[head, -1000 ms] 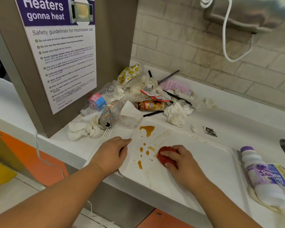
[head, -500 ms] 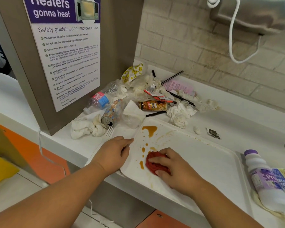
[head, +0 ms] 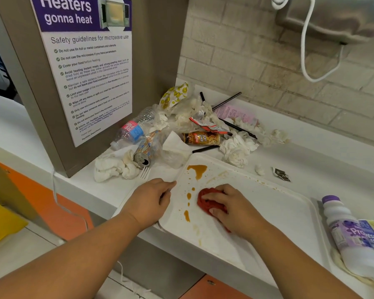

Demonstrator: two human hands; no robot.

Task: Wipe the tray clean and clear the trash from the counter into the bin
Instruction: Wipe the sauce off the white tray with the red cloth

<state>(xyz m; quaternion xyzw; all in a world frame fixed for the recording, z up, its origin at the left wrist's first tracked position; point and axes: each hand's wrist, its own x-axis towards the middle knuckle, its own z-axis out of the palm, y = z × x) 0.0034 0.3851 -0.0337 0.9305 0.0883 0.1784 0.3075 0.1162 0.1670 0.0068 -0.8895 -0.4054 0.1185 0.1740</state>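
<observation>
The right hand (head: 231,209) lies on top of a crumpled red cloth (head: 206,200), fingers curled over it and thumb tucked against its near side, pressing it down onto the floor of a white rectangular plastic tray (head: 268,212). The cloth sits in the left half of the tray, mostly under the palm, with its left end poking out past the fingertips.

Just left of the cloth runs a line of small brown sauce drops (head: 186,215). A larger brown sauce puddle (head: 198,169) sits in the tray's far left corner, apart from the cloth.

The left hand (head: 151,201) holds the tray's left rim, thumb along the top edge and fingers curled at the side.

The tray rests on a white counter (head: 311,152), its near edge overhanging the front.

Beyond the far left corner lies the trash heap:
- a white plastic fork (head: 145,172) just beside the left hand
- a dented drink can (head: 144,154) on its side
- a clear plastic water bottle with a pink and blue label (head: 134,128)
- a small brown bottle (head: 202,138)
- wads of crumpled white tissue (head: 238,149)
- black straws (head: 226,101)
- a yellow smiley-print wrapper (head: 175,94)

A small dark torn sachet (head: 281,174) lies alone behind the tray. To the right of the tray, a white bottle with a purple cap (head: 350,234) lies on its side.
</observation>
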